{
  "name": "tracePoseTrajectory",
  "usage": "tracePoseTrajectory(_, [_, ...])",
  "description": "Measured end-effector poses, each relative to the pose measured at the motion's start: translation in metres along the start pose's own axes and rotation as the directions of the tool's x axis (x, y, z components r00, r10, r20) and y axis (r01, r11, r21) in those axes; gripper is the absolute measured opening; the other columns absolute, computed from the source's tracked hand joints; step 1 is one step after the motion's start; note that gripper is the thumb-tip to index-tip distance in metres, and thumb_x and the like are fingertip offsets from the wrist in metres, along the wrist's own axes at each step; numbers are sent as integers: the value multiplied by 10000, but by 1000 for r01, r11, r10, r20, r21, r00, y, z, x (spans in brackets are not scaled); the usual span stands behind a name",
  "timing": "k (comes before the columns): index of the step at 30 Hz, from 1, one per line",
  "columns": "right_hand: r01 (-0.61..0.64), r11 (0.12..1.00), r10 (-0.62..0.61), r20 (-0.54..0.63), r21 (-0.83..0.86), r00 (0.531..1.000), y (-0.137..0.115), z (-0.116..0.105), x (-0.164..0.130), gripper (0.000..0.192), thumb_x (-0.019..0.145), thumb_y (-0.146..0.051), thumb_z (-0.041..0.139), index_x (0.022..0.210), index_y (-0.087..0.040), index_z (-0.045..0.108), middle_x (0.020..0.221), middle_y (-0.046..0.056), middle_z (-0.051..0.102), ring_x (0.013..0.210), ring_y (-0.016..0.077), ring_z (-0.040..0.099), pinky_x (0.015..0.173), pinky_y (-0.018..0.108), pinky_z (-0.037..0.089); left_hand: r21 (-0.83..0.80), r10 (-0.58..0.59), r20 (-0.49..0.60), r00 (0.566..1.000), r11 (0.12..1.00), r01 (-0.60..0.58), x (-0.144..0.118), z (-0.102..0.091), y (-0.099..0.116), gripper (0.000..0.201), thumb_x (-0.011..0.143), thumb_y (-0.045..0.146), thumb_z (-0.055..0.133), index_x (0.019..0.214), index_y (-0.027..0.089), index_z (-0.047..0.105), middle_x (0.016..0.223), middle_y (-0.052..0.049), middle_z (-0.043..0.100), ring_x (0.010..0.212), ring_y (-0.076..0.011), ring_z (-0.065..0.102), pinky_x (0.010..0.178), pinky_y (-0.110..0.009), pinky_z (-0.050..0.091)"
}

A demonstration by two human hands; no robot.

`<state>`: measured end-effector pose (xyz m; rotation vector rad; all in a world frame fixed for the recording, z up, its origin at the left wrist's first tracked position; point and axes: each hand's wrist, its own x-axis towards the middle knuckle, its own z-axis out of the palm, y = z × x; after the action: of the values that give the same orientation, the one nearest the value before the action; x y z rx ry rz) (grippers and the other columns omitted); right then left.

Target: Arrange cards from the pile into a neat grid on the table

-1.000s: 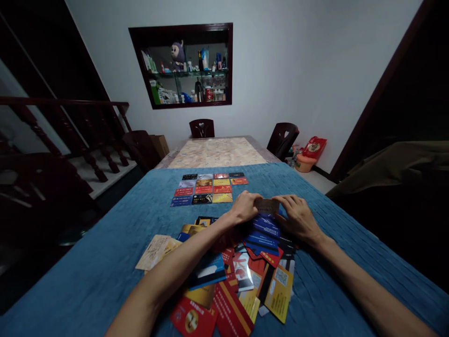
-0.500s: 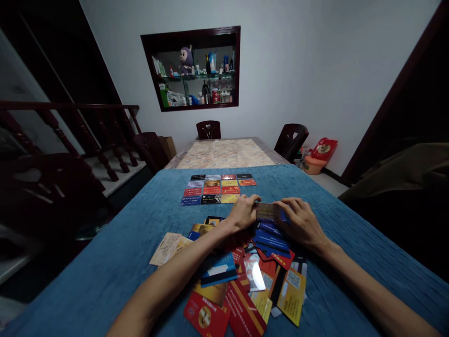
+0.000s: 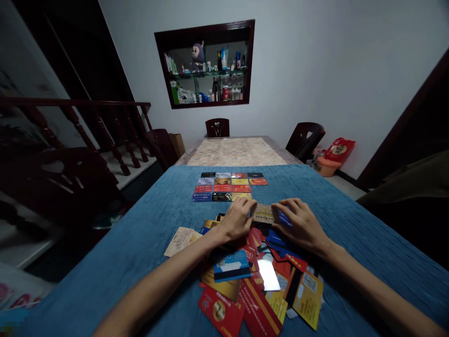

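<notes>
A tan card (image 3: 264,214) with a dark stripe is pinched at its two short ends between my left hand (image 3: 237,216) and my right hand (image 3: 298,221), tilted up above the pile. A blue card (image 3: 285,217) shows under my right fingers; whether it is held too I cannot tell. Beneath and in front of my hands spreads a loose heap of plastic cards: a light-blue card (image 3: 231,267), a red card with a gold emblem (image 3: 221,312) and a yellow card with a QR code (image 3: 307,299). Beyond, several cards (image 3: 222,187) lie in neat rows.
A blue cloth (image 3: 154,224) covers the near table; patterned tan covering (image 3: 235,150) lies on its far part. Dark chairs (image 3: 304,140) stand around it. A wall niche (image 3: 210,68) holds bottles and a plush toy. A railing (image 3: 105,135) runs at left.
The view has shifted, so the table and cards appear further right. Both hands still hold the tan card, which has tilted to show more of its face and dark stripe.
</notes>
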<state>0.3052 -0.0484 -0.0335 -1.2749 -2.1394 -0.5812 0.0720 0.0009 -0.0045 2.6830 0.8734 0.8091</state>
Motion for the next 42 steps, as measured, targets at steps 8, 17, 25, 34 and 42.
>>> tracePoseTrajectory(8, [41, 996, -48, 80, 83, 996, -32, 14, 33, 388, 843, -398, 637, 1169, -189, 611, 1093, 125, 615, 1012, 274, 490, 784, 371, 397, 52, -67, 17, 998, 996, 66, -32, -25, -29, 473, 800, 133, 568, 1268, 148, 507, 1138, -110, 544, 1065, -244, 496, 972, -397, 465])
tracePoseTrajectory(17, [25, 976, -63, 172, 217, 983, -73, 47, 81, 419, 799, -386, 682, 1161, -185, 617, 1140, 133, 585, 1035, 286, 463, 836, 405, 418, 122, -178, 8, 984, 977, 176, -64, -58, -70, 508, 792, 101, 579, 1292, 153, 508, 1150, -108, 544, 1090, -244, 502, 1009, -422, 445])
tracePoseTrajectory(25, [-18, 954, -68, 276, 298, 959, -108, 78, 120, 439, 774, -351, 709, 1176, -200, 614, 1144, 114, 567, 1041, 281, 457, 873, 414, 418, 117, -276, -41, 960, 953, 279, -88, -83, -105, 479, 785, 101, 596, 1256, 180, 560, 1090, -85, 576, 1044, -236, 534, 976, -412, 458])
tracePoseTrajectory(34, [-108, 954, -9, 383, 280, 924, -126, 105, 136, 368, 773, -374, 714, 1091, -202, 646, 1141, 101, 581, 1029, 278, 479, 861, 400, 423, 133, -350, 32, 936, 930, 343, -97, -87, -134, 433, 798, 170, 620, 1227, 134, 575, 1068, -95, 594, 1037, -241, 552, 962, -388, 456])
tracePoseTrajectory(42, [-197, 928, 53, 412, 315, 909, -130, 117, 142, 352, 773, -361, 718, 1079, -198, 656, 1089, 86, 607, 984, 252, 507, 818, 359, 420, 203, -392, 72, 917, 906, 372, -95, -90, -149, 444, 776, 229, 639, 1215, 167, 606, 1074, -96, 622, 1032, -251, 564, 953, -384, 446])
